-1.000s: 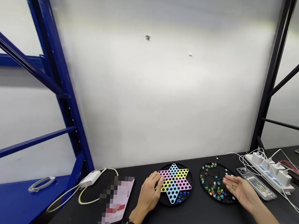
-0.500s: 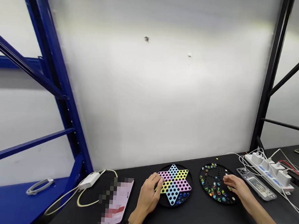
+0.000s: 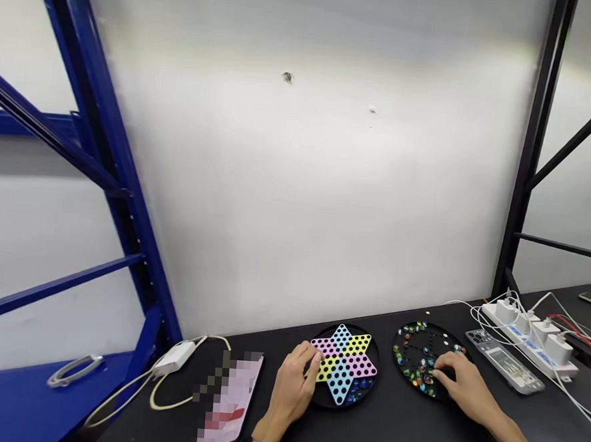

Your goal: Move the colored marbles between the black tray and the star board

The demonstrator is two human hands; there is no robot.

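A round black Chinese checkers board (image 3: 345, 365) with a pastel star in blue, pink and yellow lies on the black table. My left hand (image 3: 293, 385) rests at its left rim with fingers curled on the edge. To the right lies a round black tray (image 3: 420, 357) holding several coloured marbles. My right hand (image 3: 463, 383) lies palm down on the tray's right side, fingers bent over the marbles; what its fingertips hold is hidden.
A phone (image 3: 229, 404) lies left of my left hand, beside a white charger (image 3: 176, 356) with a yellowish cable. Right of the tray are a flat grey device (image 3: 504, 361) and a white power strip (image 3: 532, 331) with plugs and cables. Blue shelving (image 3: 103, 169) stands left, a black frame (image 3: 529, 162) right.
My right hand has turned from palm-up, with a marble on it, to palm-down and moved left onto the marble tray. My left hand stays at the board's rim.
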